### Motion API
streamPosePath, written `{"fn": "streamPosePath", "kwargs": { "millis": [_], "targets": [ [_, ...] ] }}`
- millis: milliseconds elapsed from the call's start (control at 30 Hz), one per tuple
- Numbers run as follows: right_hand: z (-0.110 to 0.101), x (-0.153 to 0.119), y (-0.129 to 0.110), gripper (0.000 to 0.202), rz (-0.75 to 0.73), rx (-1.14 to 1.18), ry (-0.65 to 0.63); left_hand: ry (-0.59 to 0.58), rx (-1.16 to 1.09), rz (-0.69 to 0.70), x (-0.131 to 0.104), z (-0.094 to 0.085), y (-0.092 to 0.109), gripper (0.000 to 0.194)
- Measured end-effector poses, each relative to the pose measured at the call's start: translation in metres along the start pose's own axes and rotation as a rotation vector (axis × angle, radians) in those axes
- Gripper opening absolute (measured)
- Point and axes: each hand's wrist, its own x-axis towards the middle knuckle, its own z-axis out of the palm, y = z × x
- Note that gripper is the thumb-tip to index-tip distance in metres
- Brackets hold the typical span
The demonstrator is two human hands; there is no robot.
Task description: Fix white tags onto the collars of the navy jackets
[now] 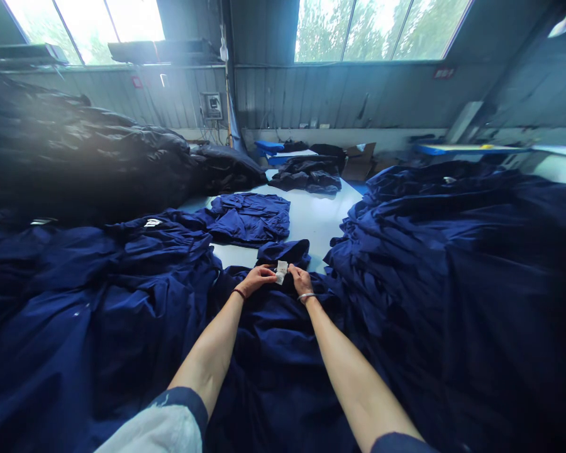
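Both hands meet over a dark navy garment (276,340) spread in front of me, near its collar (285,250). Between them is a small white label (282,270). My left hand (255,280) pinches the label's left side, thumb and fingers pressed together. From the right, my right hand (300,280) has its fingertips closed at the label's other edge. How the label joins the cloth is hidden under the fingers.
Navy garments lie heaped on the left (155,270) and in a tall pile on the right (419,233). A folded navy garment (252,217) rests on the white table (318,217). Beyond are a black garment stack (306,173) and a large black heap (75,151).
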Motion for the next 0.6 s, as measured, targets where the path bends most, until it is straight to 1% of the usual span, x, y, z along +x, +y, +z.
{"fn": "streamPosePath", "kwargs": {
  "millis": [67, 133, 200, 300, 433, 600],
  "targets": [
    [-0.0015, -0.0005, -0.0012, 0.049, 0.003, 0.033, -0.039, 0.008, 0.003, -0.006, 0.0006, 0.0002, -0.0003, 0.038],
    [-0.0023, -0.0014, -0.0021, 0.043, -0.005, 0.014, -0.087, 0.023, 0.009, -0.017, 0.0012, 0.0003, -0.0008, 0.038],
    [-0.0019, -0.0023, -0.0026, 0.042, -0.025, -0.01, -0.107, 0.029, 0.015, -0.029, 0.0014, 0.0003, -0.001, 0.037],
    [-0.0001, -0.0027, -0.0031, 0.045, -0.041, -0.003, -0.084, 0.022, 0.026, -0.038, 0.0006, 0.0004, -0.0002, 0.036],
    [0.001, -0.0026, -0.0034, 0.047, -0.018, 0.015, -0.048, 0.02, 0.015, -0.042, -0.0011, 0.0004, 0.0018, 0.035],
    [0.0009, -0.0019, -0.001, 0.048, -0.014, 0.013, -0.038, 0.011, 0.013, -0.036, -0.0014, 0.0002, 0.0026, 0.031]
  ]
}}
